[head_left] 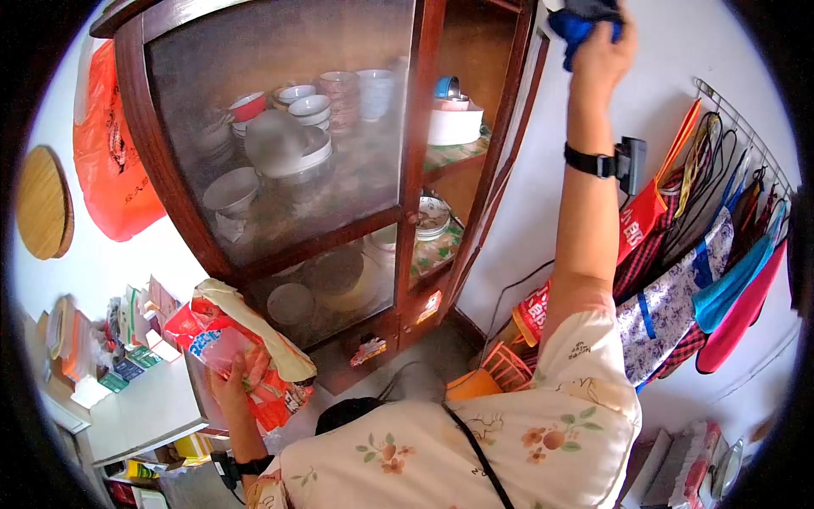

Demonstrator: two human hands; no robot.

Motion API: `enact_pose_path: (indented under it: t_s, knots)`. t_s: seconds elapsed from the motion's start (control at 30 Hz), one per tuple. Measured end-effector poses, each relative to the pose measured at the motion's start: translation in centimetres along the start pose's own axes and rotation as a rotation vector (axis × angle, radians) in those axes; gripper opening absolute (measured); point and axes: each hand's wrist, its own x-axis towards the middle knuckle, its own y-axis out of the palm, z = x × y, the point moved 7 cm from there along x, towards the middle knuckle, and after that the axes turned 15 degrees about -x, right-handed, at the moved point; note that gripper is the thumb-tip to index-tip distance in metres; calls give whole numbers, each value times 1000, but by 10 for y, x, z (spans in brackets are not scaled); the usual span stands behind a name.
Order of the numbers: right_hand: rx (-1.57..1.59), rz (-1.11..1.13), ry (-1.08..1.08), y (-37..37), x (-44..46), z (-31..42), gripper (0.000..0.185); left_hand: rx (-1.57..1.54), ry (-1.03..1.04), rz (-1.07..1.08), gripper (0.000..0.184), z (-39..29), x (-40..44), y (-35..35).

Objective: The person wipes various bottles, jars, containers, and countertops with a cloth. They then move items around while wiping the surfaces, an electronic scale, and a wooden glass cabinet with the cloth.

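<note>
My left hand [229, 383] is closed on a bundle of red and clear plastic bags [267, 373], held at the lower left beside a white tabletop. A cream-coloured strip of material lies along the top of the bundle. My right hand [606, 53] is raised high at the top right against the white wall. Its fingers are wrapped round a dark blue item [577, 27], partly cut off by the frame's top edge. The arm reaches up beside the wooden cabinet [415, 170].
Bowls and plates stand inside the glass-fronted cabinet. Bags and cloths [678, 288] hang from a wall rack [746, 131] at right. Boxes stand on the white tabletop [140, 417] at left. A red bag [119, 161] and round board [42, 204] hang at left. An orange basket [509, 365] is below.
</note>
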Motion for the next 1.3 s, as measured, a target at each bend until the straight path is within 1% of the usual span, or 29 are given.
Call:
enact_pose_path:
  t_s: [0.07, 0.13, 0.17, 0.2, 0.23, 0.27, 0.3, 0.33, 0.4, 0.47, 0.57, 0.67, 0.77, 0.87, 0.93, 0.97, 1.07, 1.1, 1.2, 1.3]
  knots:
    - [319, -59, 292, -20, 0, 12, 31, -17, 19, 5, 44, 7, -1, -1]
    - [-209, -131, -20, -51, -25, 28, 34, -33, 68, 19, 42, -1, -8, 2]
    - [-293, -137, -219, -56, -58, 44, 35, -83, 41, 25, 40, 1, -9, 0]
    - [-293, 11, -287, -51, -92, 55, 40, -126, 6, 30, 38, 5, -8, 0]
    - [-367, 282, -421, -44, -125, 67, 48, -167, -28, 36, 36, 6, -8, 0]
    - [-407, 391, -342, -37, -166, 64, 54, -133, -46, 22, 35, 1, -7, 1]
    - [-469, 455, -321, -35, -201, 61, 55, -99, -60, 10, 34, -5, -6, 4]
    - [-487, 477, -370, -39, -227, 55, 58, -69, -70, -2, 33, -8, -8, 4]
    - [-476, 603, -227, -43, -260, 43, 61, -140, -131, -23, 37, 8, -3, -6]
    - [-439, 610, -132, -42, -284, 37, 62, -229, -148, -43, 40, 16, 0, -10]
    - [-405, 654, -67, -33, -312, 42, 58, -123, -189, -106, 45, 1, -4, -5]
    - [-369, 694, 8, -24, -355, 31, 55, -97, -31, -57, 47, -21, 2, -4]
    - [-350, 712, 20, -15, -364, 31, 55, -69, 64, -42, 47, -62, -3, 16]
    - [-321, 696, 69, -14, -361, 31, 55, -39, 86, -12, 45, -76, -2, 25]
    - [-287, 703, 123, -18, -361, 28, 54, -90, 111, 34, 45, -82, -4, 40]
    - [-261, 680, 125, -20, -355, 26, 50, -114, 120, 57, 44, -86, -7, 48]
    - [-131, 782, 201, -9, -342, 6, 44, -90, 81, 76, 44, -92, -17, 68]
    - [-156, 778, 140, -6, -333, 11, 40, -34, 86, 81, 42, -93, -17, 72]
    - [-217, 764, -57, 3, -317, 27, 37, -50, 98, 107, 41, -91, -21, 80]
    - [-193, 772, -101, 10, -311, 25, 36, -72, 67, 122, 41, -86, -26, 82]
